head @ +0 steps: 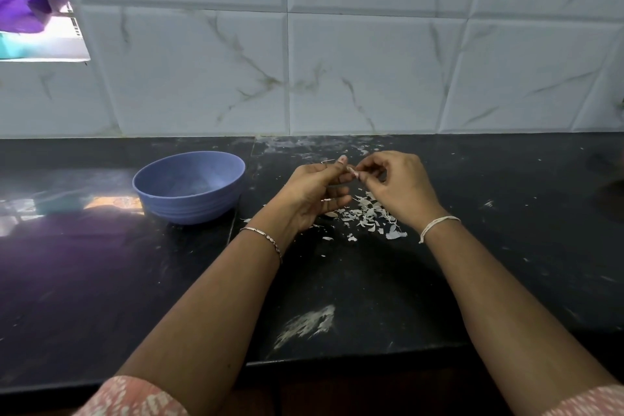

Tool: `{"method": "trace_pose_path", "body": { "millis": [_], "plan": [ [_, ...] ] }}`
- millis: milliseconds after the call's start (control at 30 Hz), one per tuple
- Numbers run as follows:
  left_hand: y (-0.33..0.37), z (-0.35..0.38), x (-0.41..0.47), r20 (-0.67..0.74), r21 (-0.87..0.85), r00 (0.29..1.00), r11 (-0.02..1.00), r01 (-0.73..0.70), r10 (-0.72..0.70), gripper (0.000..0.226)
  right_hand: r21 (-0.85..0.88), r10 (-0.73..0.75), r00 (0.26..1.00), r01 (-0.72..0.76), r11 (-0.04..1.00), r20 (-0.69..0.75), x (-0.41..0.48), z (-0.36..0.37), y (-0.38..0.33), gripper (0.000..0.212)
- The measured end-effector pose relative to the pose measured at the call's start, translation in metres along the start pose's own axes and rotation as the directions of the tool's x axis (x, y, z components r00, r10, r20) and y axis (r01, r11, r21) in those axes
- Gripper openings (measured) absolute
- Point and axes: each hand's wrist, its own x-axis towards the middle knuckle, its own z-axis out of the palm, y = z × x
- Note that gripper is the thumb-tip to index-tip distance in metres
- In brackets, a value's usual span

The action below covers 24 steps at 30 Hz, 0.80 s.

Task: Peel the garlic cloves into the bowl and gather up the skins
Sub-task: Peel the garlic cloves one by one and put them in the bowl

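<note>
Bowl point(189, 209), blue, sits on the dark worktop point(101, 280) well to the left of my fingers. My left hand point(314, 192) pinches a garlic clove point(351, 173) at the fingertips. My right hand point(398, 189), touching it, pinches the same clove with curled fingers. Torn skins point(368, 216) lie scattered just below both hands.
</note>
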Motion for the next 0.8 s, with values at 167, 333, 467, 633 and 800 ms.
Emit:
{"method": "trace_pose_path", "body": {
  "millis": [167, 333, 467, 633, 800],
  "plan": [
    [-0.005, -0.001, 0.000, -0.022, 0.138, 0.990, 0.982, -0.133, 0.137, 0.005, 0.079, 0.083, 0.996, -0.085, 0.993, 0.037, 0.001, 0.004, 0.001, 0.005],
    [-0.006, -0.002, 0.002, -0.059, 0.187, 0.978, 0.964, -0.189, 0.203, 0.004, 0.245, 0.178, 0.979, -0.197, 0.949, 0.096, 0.002, 0.007, -0.002, 0.006],
    [-0.006, -0.002, 0.001, -0.059, 0.180, 0.976, 0.964, -0.194, 0.208, 0.005, 0.322, 0.231, 0.966, -0.256, 0.912, 0.115, 0.002, 0.006, -0.004, 0.005],
    [-0.006, -0.001, 0.000, -0.048, 0.153, 0.979, 0.970, -0.191, 0.200, 0.004, 0.383, 0.287, 0.941, -0.336, 0.861, 0.179, 0.001, 0.004, -0.006, 0.006],
    [-0.008, -0.001, 0.001, -0.022, 0.161, 0.979, 0.967, -0.196, 0.202, 0.007, 0.461, 0.351, 0.896, -0.442, 0.769, 0.273, 0.000, 0.003, -0.009, 0.013]
  ]
}}
